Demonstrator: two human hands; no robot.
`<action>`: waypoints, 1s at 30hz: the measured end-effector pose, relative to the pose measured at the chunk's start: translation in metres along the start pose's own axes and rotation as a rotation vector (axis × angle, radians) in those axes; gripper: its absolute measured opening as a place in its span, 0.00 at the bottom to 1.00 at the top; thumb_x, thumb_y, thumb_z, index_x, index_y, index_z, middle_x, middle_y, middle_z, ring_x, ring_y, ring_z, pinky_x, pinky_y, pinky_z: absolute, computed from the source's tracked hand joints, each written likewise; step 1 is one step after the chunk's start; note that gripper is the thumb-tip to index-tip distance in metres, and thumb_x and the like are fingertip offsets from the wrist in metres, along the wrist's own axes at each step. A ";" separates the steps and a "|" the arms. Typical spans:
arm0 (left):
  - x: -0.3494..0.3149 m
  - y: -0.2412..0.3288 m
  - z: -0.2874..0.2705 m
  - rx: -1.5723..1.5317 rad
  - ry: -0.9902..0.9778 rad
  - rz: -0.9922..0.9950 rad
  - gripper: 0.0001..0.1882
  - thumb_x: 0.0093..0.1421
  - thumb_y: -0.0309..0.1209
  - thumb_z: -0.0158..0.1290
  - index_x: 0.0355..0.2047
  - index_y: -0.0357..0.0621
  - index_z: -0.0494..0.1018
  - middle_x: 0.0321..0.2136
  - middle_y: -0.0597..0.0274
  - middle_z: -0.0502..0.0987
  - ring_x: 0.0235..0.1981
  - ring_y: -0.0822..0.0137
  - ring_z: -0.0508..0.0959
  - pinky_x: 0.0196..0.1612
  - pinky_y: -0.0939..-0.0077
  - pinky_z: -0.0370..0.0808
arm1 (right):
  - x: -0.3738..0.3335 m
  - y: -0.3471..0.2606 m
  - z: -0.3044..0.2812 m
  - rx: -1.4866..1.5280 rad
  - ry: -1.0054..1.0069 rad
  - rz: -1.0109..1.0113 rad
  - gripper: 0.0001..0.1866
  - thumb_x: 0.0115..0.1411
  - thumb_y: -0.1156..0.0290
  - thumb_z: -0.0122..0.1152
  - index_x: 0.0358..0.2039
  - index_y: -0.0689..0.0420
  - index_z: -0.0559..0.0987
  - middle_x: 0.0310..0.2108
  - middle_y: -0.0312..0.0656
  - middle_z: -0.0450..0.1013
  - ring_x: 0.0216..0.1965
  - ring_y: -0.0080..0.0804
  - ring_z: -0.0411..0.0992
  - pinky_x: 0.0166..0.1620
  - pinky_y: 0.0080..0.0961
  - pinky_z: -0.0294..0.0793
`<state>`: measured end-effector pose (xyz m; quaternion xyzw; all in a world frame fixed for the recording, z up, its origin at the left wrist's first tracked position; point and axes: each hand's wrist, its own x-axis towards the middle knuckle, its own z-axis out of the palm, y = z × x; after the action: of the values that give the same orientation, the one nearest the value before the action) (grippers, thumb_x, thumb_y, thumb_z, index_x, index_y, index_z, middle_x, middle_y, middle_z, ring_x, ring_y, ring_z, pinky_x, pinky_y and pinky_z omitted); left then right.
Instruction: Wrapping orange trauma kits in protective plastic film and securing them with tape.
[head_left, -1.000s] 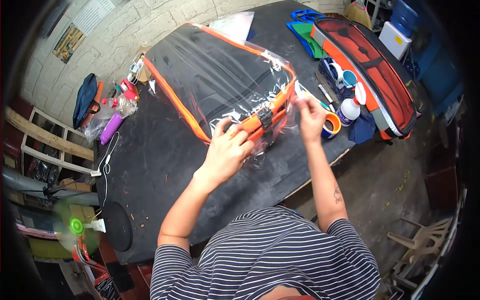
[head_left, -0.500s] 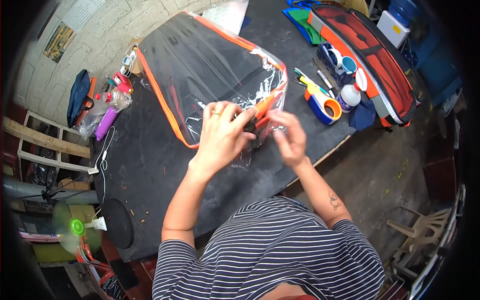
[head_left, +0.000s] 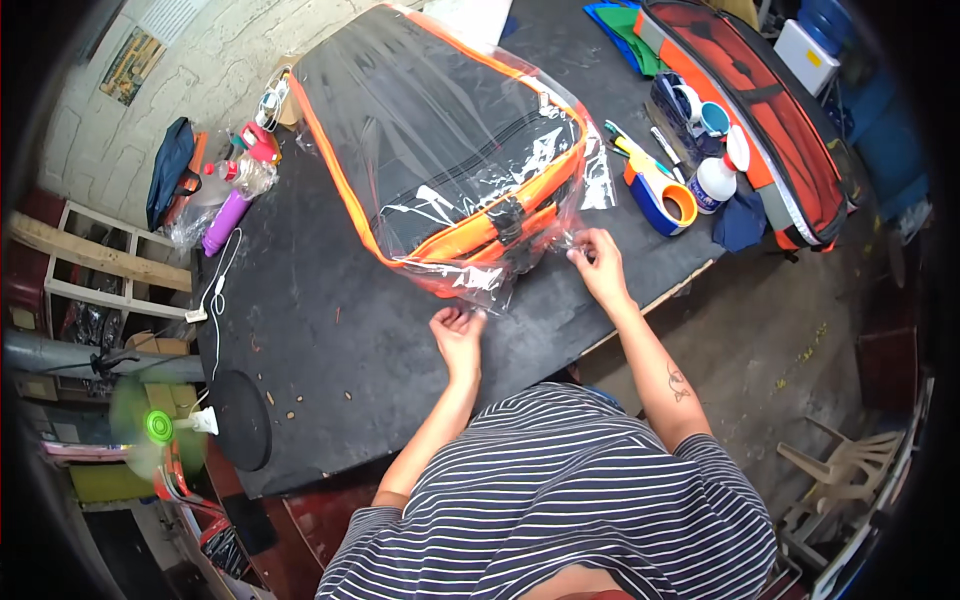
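A large black bag (head_left: 425, 140) with orange trim lies on the dark table inside a clear plastic bag (head_left: 486, 290). My left hand (head_left: 459, 345) is closed, its fingertips pinching the loose plastic at the near edge. Farther right, my right hand (head_left: 602, 268) pinches another part of that plastic edge. Between the hands the film is stretched and crumpled. Orange straps and a black buckle (head_left: 508, 218) show through it at the near end of the black bag.
To the right stand a tape dispenser (head_left: 662, 203), a spray bottle (head_left: 718, 178) and several pens. Behind them lies a red and black bag (head_left: 745, 95). Bottles (head_left: 230, 215) and a white cable (head_left: 214, 302) are at the left, with a small green fan (head_left: 158, 427) below.
Both hands have left the buckle and straps. The left moved down toward me and the right slightly outward, each now on the plastic's edge. The straps and buckle are now uncovered to view.
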<state>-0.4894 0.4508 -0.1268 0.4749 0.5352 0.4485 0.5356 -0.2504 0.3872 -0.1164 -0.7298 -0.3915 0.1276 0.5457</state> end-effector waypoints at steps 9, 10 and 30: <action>0.005 0.003 0.014 -0.289 -0.324 -0.572 0.11 0.59 0.37 0.56 0.28 0.41 0.74 0.14 0.72 0.67 0.11 0.80 0.61 0.13 0.84 0.54 | 0.006 0.019 0.012 0.325 -0.046 0.190 0.04 0.47 0.82 0.58 0.25 0.62 0.74 0.20 0.32 0.70 0.22 0.16 0.67 0.28 0.16 0.69; -0.010 0.007 0.018 -0.216 -0.296 -0.515 0.16 0.59 0.40 0.56 0.23 0.41 0.75 0.10 0.73 0.64 0.09 0.81 0.58 0.13 0.85 0.51 | 0.005 0.018 0.013 0.362 -0.105 0.189 0.04 0.47 0.82 0.58 0.25 0.62 0.74 0.20 0.32 0.70 0.22 0.16 0.67 0.28 0.16 0.69; -0.050 0.110 0.007 0.333 -1.279 -0.050 0.12 0.58 0.29 0.56 0.41 0.38 0.76 0.32 0.60 0.79 0.34 0.73 0.76 0.40 0.79 0.73 | 0.035 0.002 -0.108 -0.528 0.516 -0.268 0.06 0.53 0.79 0.56 0.33 0.62 0.73 0.33 0.46 0.68 0.40 0.44 0.67 0.44 0.34 0.66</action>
<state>-0.4805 0.4175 -0.0106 0.7115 0.1849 -0.0233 0.6775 -0.1598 0.3369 -0.0700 -0.7956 -0.3527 -0.2373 0.4316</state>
